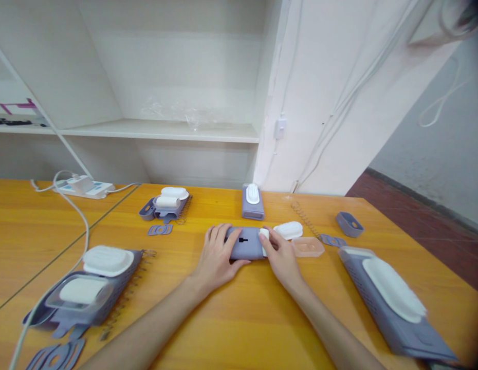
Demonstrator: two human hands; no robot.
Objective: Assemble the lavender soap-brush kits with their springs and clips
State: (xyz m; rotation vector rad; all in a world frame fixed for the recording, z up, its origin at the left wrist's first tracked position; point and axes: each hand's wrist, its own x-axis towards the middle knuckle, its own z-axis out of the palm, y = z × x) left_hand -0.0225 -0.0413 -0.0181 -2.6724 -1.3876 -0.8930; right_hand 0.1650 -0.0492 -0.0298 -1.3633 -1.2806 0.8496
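Observation:
A grey-purple plastic case (246, 250) with a small dark slot lies lengthwise across the table between my hands. My left hand (216, 255) is closed round its left end, with the thumb along the near edge. At the case's right end, my right hand (282, 258) pinches a small white piece (264, 235); whether it sits inside the case or only touches it, I cannot tell. Just beyond my right hand lie a white ribbed oval part (288, 230) and a translucent pinkish tray (308, 247).
Similar case assemblies stand at the front left (119, 288), back left (173, 204), back middle (253, 208) and right (397, 303). A spring (304, 218), a flat cut-out plate (332, 240) and a grey cap (349, 224) lie back right. A white cable (85, 221) runs from a power strip (94, 190).

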